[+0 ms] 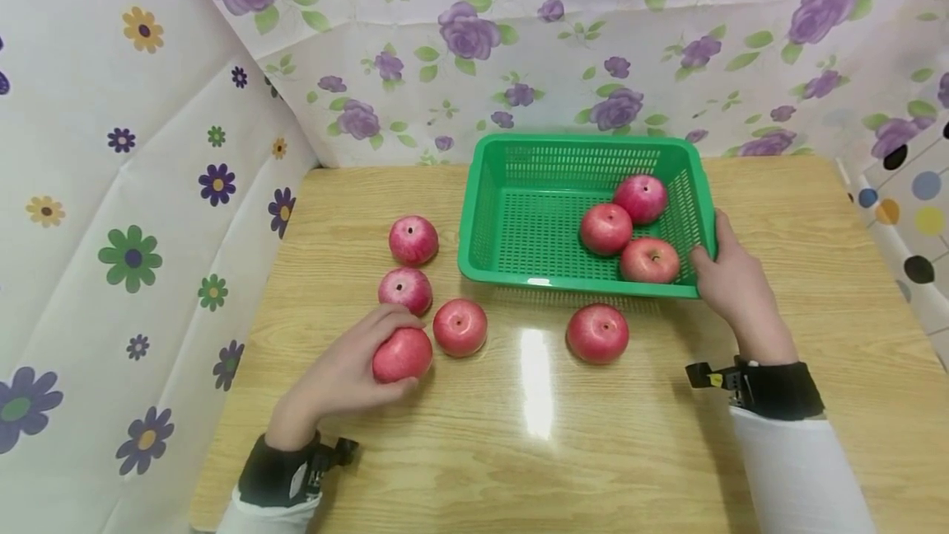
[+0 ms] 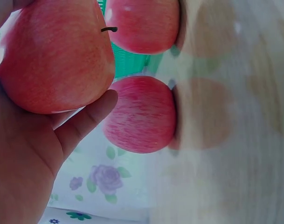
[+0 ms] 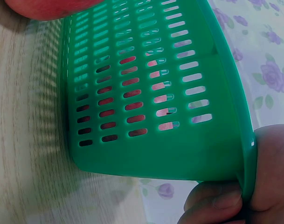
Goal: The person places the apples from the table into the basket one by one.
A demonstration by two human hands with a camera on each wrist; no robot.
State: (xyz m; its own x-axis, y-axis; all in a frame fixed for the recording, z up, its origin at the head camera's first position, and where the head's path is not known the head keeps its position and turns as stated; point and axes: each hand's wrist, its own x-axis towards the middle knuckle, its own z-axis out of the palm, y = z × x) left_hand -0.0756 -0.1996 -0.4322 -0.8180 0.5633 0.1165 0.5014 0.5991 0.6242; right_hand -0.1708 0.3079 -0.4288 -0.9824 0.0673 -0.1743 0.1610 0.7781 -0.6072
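My left hand point(image 1: 348, 373) grips a red apple point(image 1: 403, 355), fingers along its far side and thumb along the near side. In the left wrist view the held apple point(image 2: 58, 56) shows its short stem. Just beyond that hand sits a striped apple point(image 1: 405, 290), with another apple point(image 1: 413, 240) behind it and one point(image 1: 460, 327) to its right. My right hand point(image 1: 737, 287) pinches the right rim of a green plastic basket point(image 1: 474, 213). The right wrist view shows thumb and fingers on either side of the rim point(image 3: 246, 140). Three apples point(image 1: 606, 229) lie at the basket's right end.
One more apple point(image 1: 597, 334) stands on the wooden table point(image 1: 474, 452) in front of the basket. Flowered sheets point(image 1: 467, 31) hang behind the table and along its left side. A dotted sheet point(image 1: 919, 213) borders the right.
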